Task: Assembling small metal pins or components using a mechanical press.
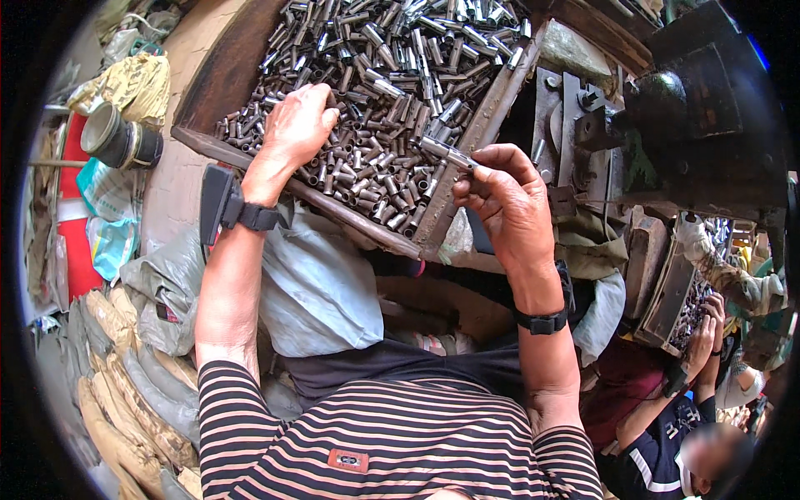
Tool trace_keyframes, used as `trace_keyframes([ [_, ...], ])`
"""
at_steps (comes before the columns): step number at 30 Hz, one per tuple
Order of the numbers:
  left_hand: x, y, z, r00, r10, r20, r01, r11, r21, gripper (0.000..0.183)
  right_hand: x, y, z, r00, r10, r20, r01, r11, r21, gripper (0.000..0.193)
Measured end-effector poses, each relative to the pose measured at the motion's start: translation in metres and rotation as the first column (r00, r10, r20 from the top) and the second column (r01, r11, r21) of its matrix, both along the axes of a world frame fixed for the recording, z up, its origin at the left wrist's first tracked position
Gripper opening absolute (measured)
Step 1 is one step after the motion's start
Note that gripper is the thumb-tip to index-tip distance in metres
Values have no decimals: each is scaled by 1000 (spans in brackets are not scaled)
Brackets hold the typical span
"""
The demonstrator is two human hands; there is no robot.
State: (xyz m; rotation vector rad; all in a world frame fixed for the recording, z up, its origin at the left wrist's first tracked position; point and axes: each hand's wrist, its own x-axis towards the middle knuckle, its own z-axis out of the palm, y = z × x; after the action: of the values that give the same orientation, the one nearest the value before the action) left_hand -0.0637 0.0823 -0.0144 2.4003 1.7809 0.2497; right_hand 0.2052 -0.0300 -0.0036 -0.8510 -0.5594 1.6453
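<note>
A wooden tray [329, 202] in front of me holds a heap of short metal tubes [354, 158], with longer shiny ones lying toward its far side. My left hand [293, 127] is down on the heap at the tray's left, fingers curled in against the tubes. Whatever it grasps there is hidden under the hand. Over the tray's right edge, my right hand [508, 200] pinches a slim metal tube [448, 152] between thumb and fingers. The tube points left and away from me, above the heap.
A dark, greasy machine [683, 117] stands close on the right. Sacks [125, 400] are piled at the lower left, near a dark round container [125, 142]. Pale blue cloth [317, 292] hangs below the tray. At the lower right, another person's hands [704, 333] are at a second tray.
</note>
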Motion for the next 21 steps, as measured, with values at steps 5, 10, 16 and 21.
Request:
trace_keyframes([
  [5,3,-14,12,811,203,549,-60,962,-267,18,-2,-2,0,1000,-22,2,22,1000,14,15],
  [10,9,-44,16,240,485,841,199,824,-531,16,-7,-2,2,1000,-29,8,29,999,30,14],
  [16,32,-73,24,75,545,835,301,786,-540,17,-10,-3,2,999,-29,37,27,998,51,8],
  [21,51,-87,23,-28,560,828,359,778,-515,18,-13,-6,3,996,-52,77,48,997,57,7],
])
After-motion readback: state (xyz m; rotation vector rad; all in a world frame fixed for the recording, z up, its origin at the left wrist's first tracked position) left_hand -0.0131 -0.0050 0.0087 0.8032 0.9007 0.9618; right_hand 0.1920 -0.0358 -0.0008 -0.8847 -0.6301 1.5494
